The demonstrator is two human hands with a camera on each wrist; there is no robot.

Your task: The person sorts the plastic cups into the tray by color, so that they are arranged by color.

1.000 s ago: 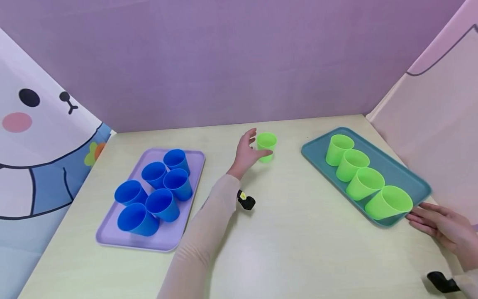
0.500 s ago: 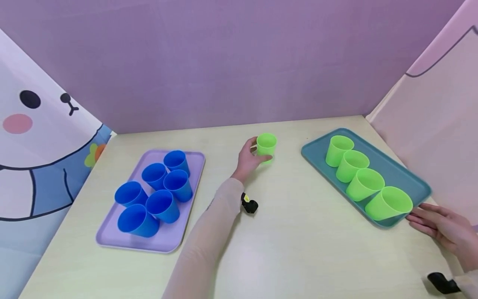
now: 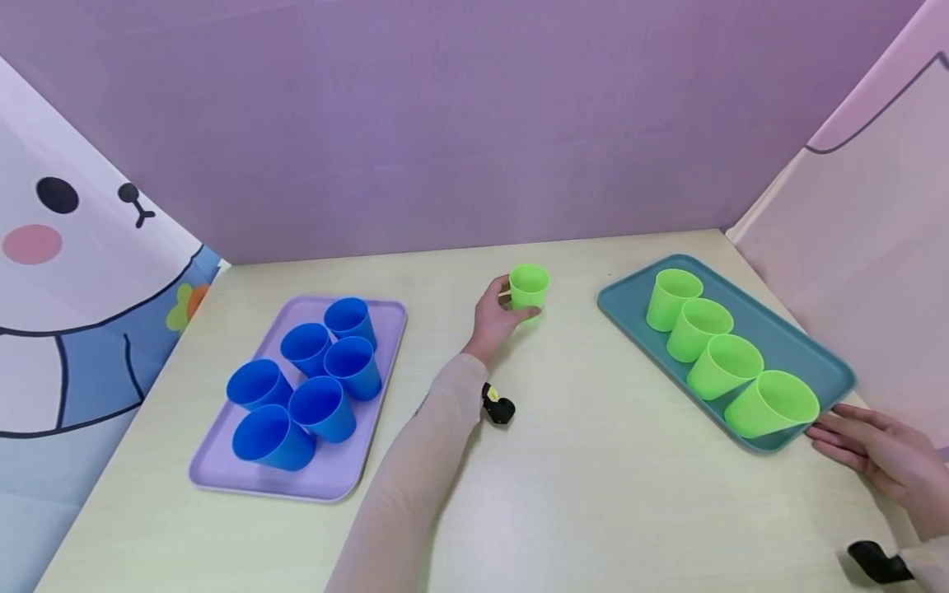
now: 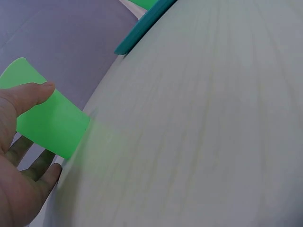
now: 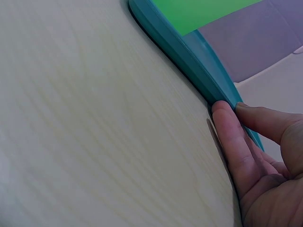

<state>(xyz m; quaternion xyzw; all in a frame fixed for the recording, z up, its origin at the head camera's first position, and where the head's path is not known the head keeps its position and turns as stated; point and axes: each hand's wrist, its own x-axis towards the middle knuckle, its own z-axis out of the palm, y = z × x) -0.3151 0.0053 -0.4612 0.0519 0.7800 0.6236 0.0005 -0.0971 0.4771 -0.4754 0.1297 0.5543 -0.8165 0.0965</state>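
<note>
A light green plastic cup (image 3: 530, 286) stands upright near the back middle of the table. My left hand (image 3: 493, 323) grips it from the left, thumb on the near side and fingers behind. The left wrist view shows the thumb across the cup's wall (image 4: 54, 120), with its base at the tabletop. At the right, my right hand (image 3: 885, 455) holds the near corner of a teal tray (image 3: 801, 354). In the right wrist view the thumb lies at the tray's rim (image 5: 189, 66) and the fingers at its outer side. Several green cups (image 3: 725, 365) stand in a row on this tray.
A lilac tray (image 3: 211, 473) on the left carries several blue cups (image 3: 274, 436) grouped close together. Pale wooden tabletop (image 3: 563, 461) lies between the two trays. A purple backdrop (image 3: 474, 123) rises behind the table, with printed panels at both sides.
My left hand has moved slightly right, and its thumb and fingers have closed round the green cup. The right hand and both trays look unchanged.
</note>
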